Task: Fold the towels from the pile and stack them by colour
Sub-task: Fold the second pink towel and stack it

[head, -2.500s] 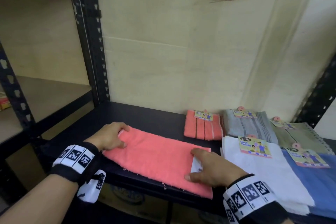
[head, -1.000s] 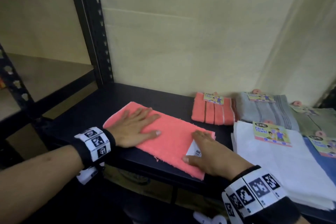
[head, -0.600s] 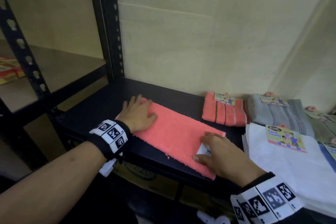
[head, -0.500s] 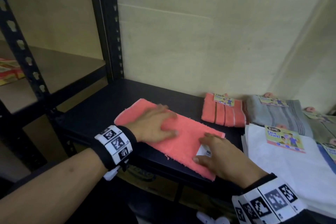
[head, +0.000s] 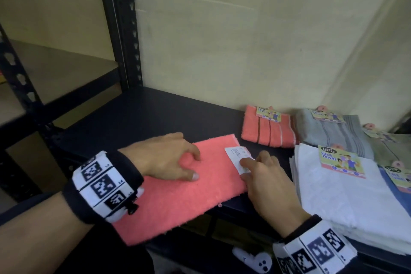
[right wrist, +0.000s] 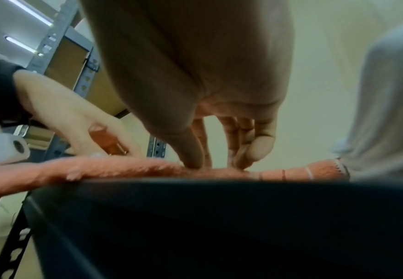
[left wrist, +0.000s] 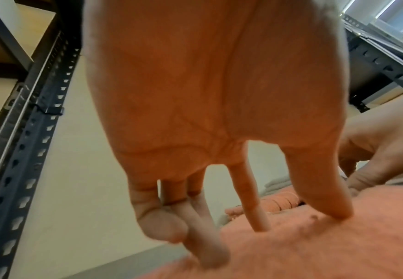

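Note:
A coral towel (head: 178, 204) lies flat on the black shelf (head: 144, 113), with its near end hanging over the front edge. My left hand (head: 169, 158) is on the towel's middle, fingers arched and only the tips touching the cloth (left wrist: 314, 254). My right hand (head: 266, 180) is at the towel's right end. Its index finger lies on the white label (head: 235, 153) and its thumb presses the edge (right wrist: 124, 168). Behind them lies a folded coral towel (head: 266, 133) with a card tag.
A folded grey towel (head: 329, 131) and a green one (head: 391, 147) lie at the back right. A white stack (head: 333, 202) and a blue towel (head: 398, 198) lie in front of them. A black perforated post (head: 124, 29) stands at the back left.
My left hand slid right along the towel to its middle and its flat fingers arched up. My right hand stayed at the label end. The view has swung, so the towel now runs towards me.

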